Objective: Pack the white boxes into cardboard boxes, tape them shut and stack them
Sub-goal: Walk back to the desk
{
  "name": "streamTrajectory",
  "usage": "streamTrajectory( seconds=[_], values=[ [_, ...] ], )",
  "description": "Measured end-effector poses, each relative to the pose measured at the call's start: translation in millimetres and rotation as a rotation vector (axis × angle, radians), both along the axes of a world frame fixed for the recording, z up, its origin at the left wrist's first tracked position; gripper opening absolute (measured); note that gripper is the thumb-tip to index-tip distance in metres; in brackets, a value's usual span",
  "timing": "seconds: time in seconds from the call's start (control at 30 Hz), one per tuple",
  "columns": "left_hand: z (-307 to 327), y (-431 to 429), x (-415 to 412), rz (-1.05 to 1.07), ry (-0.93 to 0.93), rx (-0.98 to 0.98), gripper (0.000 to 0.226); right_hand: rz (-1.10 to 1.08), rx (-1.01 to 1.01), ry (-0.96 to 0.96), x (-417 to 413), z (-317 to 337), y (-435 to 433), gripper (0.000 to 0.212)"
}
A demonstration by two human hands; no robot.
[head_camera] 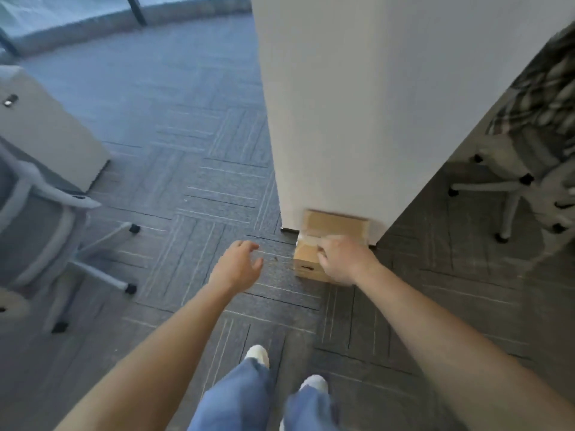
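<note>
A taped cardboard box stands on the carpet, pushed against the foot of a white pillar. Clear tape runs across its top, and a slot shows in its front face. My right hand covers the box's near right corner, with the fingers curled over the top edge. My left hand hovers over the carpet just left of the box, fingers spread and holding nothing. No white boxes are in view.
A white office chair on castors stands at the left, beside a grey cabinet. Another chair base sits right of the pillar, under a checked cloth. My feet and blue trousers are at the bottom.
</note>
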State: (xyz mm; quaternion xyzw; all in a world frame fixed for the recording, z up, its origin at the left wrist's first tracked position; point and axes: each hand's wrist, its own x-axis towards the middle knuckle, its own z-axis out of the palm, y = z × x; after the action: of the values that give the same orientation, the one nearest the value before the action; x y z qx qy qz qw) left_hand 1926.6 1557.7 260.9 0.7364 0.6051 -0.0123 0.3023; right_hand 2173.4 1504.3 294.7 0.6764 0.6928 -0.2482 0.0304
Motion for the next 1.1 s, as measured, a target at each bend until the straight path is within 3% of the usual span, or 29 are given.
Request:
streamTrajectory(
  seconds=[0.17,0.37,0.73,0.93,1.1],
  values=[
    [76,-21,-80,0.091,0.006,0.090,0.037,0.253,0.153,-0.090,-85,92,1,0.029],
    [100,-88,-238,0.362,-0.062,0.112,0.029,0.503,0.224,-0.018,-253,137,10,0.028],
    [113,-298,-621,0.863,-0.071,0.180,0.021,1.033,0.112,0.050,-686,126,-88,0.026],
    [115,-394,-750,1.142,-0.069,0.140,0.016,1.201,0.071,0.131,-852,127,-119,0.021],
    [107,-440,-824,1.367,-0.074,0.136,0.009,1.349,-0.034,0.142,-969,109,-132,0.029]
  ],
)
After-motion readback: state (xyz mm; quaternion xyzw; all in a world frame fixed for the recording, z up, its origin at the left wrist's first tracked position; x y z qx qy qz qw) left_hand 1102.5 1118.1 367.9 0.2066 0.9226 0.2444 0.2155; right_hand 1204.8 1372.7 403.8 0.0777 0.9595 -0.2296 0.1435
